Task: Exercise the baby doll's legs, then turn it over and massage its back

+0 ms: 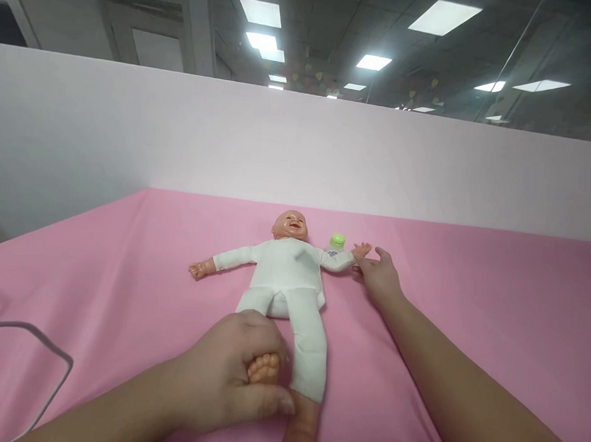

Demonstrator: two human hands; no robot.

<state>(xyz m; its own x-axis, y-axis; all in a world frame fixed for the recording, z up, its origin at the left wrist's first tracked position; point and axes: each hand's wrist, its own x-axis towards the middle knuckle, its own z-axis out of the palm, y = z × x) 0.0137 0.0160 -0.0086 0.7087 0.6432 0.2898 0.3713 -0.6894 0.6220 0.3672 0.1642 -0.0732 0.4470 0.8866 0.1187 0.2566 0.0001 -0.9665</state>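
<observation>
A baby doll [287,267] in a white cloth suit lies on its back, its head away from me and its arms spread. My left hand [246,371] is wrapped round one of the doll's feet [264,368], and only the toes show out of the grip. The other leg [308,355] lies straight beside that hand, with my left thumb against it. At the doll's outstretched arm on the right, my right hand [378,273] has its fingers closed at the wrist, just below the small doll hand [362,250]. One finger stands away from the grip.
A small bottle with a green cap [337,241] is behind the doll's right-hand arm. Pink cloth [175,227] covers the surface, with a white wall [300,151] along the back. A pale bent cable or wire [42,339] loops at the left.
</observation>
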